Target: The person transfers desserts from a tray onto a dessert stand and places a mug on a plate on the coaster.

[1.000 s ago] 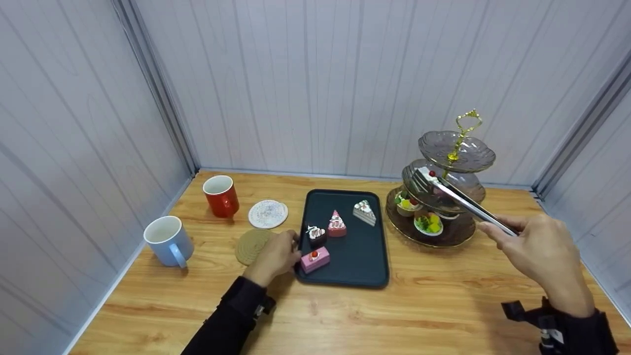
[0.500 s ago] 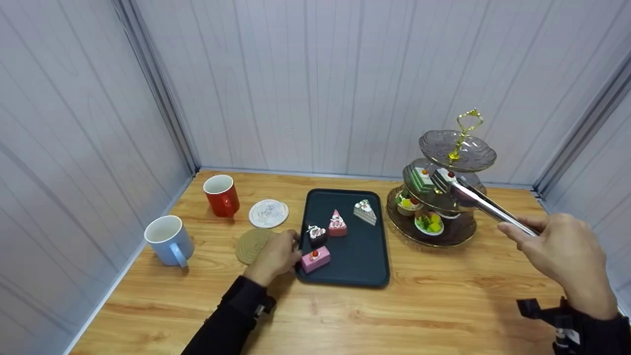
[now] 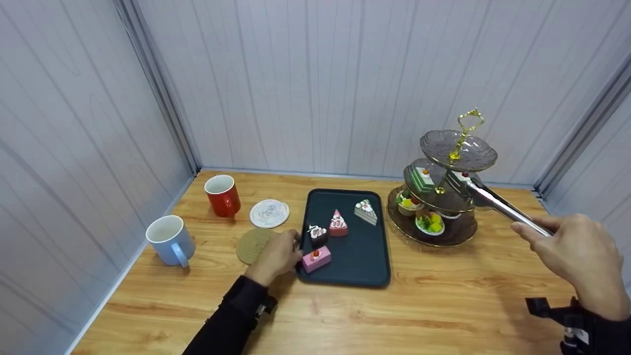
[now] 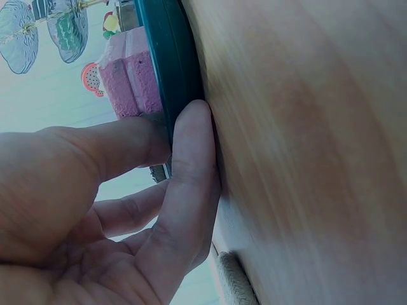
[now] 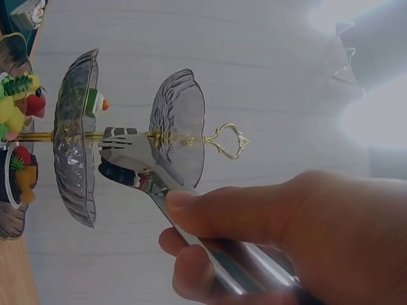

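Silver tongs in the right hand, fingers clamped around them: holding the cake slice over the cake stand's middle tier, probably by its sides to spare the cherry. With the left hand, pinching the dark tray's rim in finger and thumb, presumably for steadiness.

Dark cake partly hidden behind tongs

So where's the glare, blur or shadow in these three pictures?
Right wrist view: white glare blots out part of the upper right, and the metal serving tongs shine; left wrist view: the wooden tabletop looks smeared; head view: fairly even light, with a faint shadow near the right hand.
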`<state>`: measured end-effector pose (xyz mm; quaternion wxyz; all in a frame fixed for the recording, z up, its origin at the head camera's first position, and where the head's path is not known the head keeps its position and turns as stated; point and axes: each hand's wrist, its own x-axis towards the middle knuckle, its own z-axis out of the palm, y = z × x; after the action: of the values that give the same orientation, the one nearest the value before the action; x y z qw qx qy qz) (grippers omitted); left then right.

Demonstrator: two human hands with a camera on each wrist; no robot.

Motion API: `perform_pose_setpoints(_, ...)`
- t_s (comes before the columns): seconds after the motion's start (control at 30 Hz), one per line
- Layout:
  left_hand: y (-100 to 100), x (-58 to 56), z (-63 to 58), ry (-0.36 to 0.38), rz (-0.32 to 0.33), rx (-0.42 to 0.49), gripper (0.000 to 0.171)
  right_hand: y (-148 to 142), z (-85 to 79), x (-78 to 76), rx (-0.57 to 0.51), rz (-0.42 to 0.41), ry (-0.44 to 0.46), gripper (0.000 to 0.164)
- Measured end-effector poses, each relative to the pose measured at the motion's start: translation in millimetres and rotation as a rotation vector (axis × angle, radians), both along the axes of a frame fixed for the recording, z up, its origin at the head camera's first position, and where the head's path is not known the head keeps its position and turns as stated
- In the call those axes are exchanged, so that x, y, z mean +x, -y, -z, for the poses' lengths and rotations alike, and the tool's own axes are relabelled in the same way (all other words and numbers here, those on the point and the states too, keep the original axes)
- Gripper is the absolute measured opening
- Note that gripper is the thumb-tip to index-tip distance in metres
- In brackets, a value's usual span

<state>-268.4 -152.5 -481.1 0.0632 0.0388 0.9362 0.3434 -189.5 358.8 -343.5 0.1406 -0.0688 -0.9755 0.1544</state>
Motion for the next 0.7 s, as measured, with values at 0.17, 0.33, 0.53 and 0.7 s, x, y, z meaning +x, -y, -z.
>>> perform_pose_setpoints(0.17,0.0,0.5,0.0,-0.009,0.003,0.0,0.031,-3.8,1.3,-1.3,-0.007,0.018,0.003,0.072)
perform_pose_setpoints(0.33,0.8,1.5,0.8,-0.034,0.02,-0.002,0.031,-7.1,4.9,-5.0,-0.026,0.012,-0.02,0.072)
perform_pose_setpoints(0.53,0.7,0.4,0.4,-0.013,0.011,-0.005,0.032,-9.4,9.7,-13.9,-0.033,0.041,0.013,0.076)
perform_pose_setpoints(0.7,0.5,0.9,-0.1,0.002,0.005,-0.004,0.034,-13.1,13.8,-23.6,-0.047,0.043,0.026,0.075)
